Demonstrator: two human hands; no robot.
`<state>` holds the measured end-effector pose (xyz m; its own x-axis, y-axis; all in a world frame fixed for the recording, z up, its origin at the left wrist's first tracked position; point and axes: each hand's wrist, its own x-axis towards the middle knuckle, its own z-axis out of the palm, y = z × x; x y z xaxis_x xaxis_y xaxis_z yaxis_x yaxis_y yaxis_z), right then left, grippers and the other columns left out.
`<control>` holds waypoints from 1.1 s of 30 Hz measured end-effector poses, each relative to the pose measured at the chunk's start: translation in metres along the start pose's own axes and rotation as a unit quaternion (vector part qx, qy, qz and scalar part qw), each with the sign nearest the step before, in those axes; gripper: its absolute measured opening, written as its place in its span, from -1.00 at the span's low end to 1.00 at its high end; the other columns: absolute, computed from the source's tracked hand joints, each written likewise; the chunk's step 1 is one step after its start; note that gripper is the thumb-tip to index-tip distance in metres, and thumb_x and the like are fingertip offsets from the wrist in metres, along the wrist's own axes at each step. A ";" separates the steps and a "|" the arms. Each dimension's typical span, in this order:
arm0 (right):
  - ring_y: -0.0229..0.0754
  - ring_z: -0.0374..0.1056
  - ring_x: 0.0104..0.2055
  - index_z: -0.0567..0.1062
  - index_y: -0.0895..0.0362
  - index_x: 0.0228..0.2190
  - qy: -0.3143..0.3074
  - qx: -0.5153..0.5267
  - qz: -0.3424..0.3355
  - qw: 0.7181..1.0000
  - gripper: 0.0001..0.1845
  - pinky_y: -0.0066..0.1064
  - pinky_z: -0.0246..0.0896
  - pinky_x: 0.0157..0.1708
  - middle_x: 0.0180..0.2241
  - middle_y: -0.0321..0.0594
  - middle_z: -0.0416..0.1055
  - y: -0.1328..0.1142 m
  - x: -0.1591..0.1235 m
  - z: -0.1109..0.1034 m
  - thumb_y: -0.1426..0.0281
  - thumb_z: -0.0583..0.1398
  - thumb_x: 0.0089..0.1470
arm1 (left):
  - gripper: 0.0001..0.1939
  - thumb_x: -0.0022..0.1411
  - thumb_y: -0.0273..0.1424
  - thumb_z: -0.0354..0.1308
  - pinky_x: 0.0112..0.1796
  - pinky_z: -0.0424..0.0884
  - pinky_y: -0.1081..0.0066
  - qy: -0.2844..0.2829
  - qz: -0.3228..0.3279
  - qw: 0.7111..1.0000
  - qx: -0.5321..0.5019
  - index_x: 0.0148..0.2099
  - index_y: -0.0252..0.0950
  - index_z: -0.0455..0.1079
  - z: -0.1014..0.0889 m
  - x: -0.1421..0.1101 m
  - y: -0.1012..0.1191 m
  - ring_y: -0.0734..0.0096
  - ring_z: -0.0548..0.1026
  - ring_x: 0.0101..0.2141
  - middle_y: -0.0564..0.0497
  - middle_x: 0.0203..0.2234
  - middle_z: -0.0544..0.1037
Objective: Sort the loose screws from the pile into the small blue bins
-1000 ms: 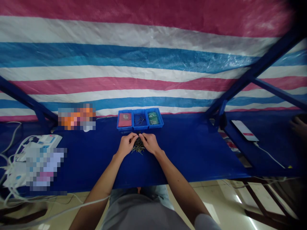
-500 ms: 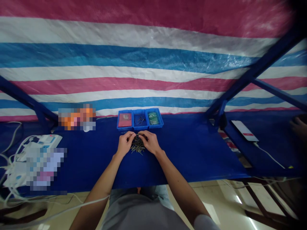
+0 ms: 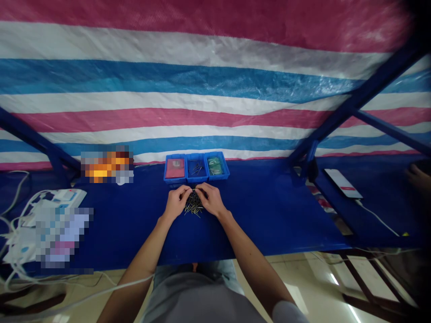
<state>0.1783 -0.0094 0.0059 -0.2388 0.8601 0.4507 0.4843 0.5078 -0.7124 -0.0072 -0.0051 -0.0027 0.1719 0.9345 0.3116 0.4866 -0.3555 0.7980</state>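
Note:
My left hand and my right hand meet fingertip to fingertip over a pile of screws on the blue table. Both are closed in a pinch, with a small thin screw between them; its details are too small to make out. The pile is a heap of dark and brassy pieces, partly hidden by my fingers. Just beyond my hands, three joined blue bins stand in a row. A pink packet lies in the left bin, a few loose screws in the middle one, and green-tinted packing with light pieces in the right one.
White power strips and cables crowd the table's left side, beside blurred-out items. A phone on a white cable lies on the right-hand table. Another person's hand shows at the right edge. Striped sheeting hangs behind.
My fingertips have shifted slightly over the pile, staying pinched together. The bins, pile and phone have stayed in place.

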 end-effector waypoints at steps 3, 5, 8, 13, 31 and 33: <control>-0.24 0.28 -0.42 0.50 0.09 -0.25 -0.005 0.003 0.000 1.000 -0.74 -0.44 0.15 -0.36 -0.39 -0.24 0.42 0.000 0.000 0.000 0.27 0.05 0.33 | -0.70 0.35 -0.21 0.07 -0.47 0.16 0.52 -0.003 0.006 1.000 0.003 -0.28 -0.31 0.46 0.000 0.000 0.001 0.56 0.22 -0.60 0.15 -0.64 0.32; -0.24 0.28 -0.42 0.49 0.10 -0.27 -0.010 0.003 0.002 1.000 -0.72 -0.44 0.14 -0.36 -0.40 -0.24 0.41 0.000 0.000 0.001 0.26 0.04 0.33 | -0.71 0.36 -0.21 0.06 -0.47 0.16 0.52 -0.003 0.009 1.000 0.007 -0.28 -0.31 0.46 0.000 0.000 0.002 0.56 0.23 -0.60 0.15 -0.64 0.32; -0.25 0.27 -0.43 0.48 0.11 -0.30 -0.020 0.001 0.005 1.000 -0.70 -0.45 0.11 -0.37 -0.42 -0.25 0.41 0.000 0.001 0.000 0.25 0.03 0.34 | -0.71 0.36 -0.21 0.06 -0.47 0.16 0.53 -0.005 0.011 1.000 0.013 -0.28 -0.31 0.46 0.000 0.001 0.003 0.55 0.24 -0.59 0.16 -0.64 0.31; -0.27 0.23 -0.46 0.42 0.11 -0.40 -0.031 -0.015 0.011 0.999 -0.66 -0.46 0.05 -0.38 -0.49 -0.30 0.35 -0.001 0.001 0.001 0.25 0.01 0.35 | -0.70 0.36 -0.20 0.05 -0.48 0.16 0.52 -0.008 0.013 1.000 0.014 -0.28 -0.30 0.46 0.000 0.000 0.004 0.55 0.23 -0.60 0.16 -0.65 0.29; -0.29 0.25 -0.46 0.36 0.10 -0.47 -0.064 -0.005 0.030 0.997 -0.57 -0.49 0.08 -0.34 -0.51 -0.32 0.34 0.002 0.000 0.005 0.21 -0.04 0.38 | -0.72 0.38 -0.23 0.03 -0.42 0.22 0.50 -0.039 0.031 0.999 0.005 -0.31 -0.29 0.39 -0.002 0.000 0.009 0.51 0.34 -0.56 0.11 -0.60 0.41; -0.28 0.26 -0.44 0.40 0.10 -0.45 -0.057 0.003 0.027 0.998 -0.60 -0.48 0.10 -0.33 -0.50 -0.32 0.36 0.003 0.000 0.006 0.23 -0.01 0.37 | -0.71 0.39 -0.22 0.02 -0.42 0.22 0.50 -0.043 0.032 0.999 0.006 -0.31 -0.29 0.38 -0.002 0.000 0.010 0.51 0.33 -0.55 0.11 -0.59 0.41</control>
<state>0.1745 -0.0076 0.0009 -0.3074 0.8856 0.3482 0.4935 0.4612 -0.7374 -0.0042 -0.0086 0.0068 0.2759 0.9075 0.3166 0.4821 -0.4157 0.7712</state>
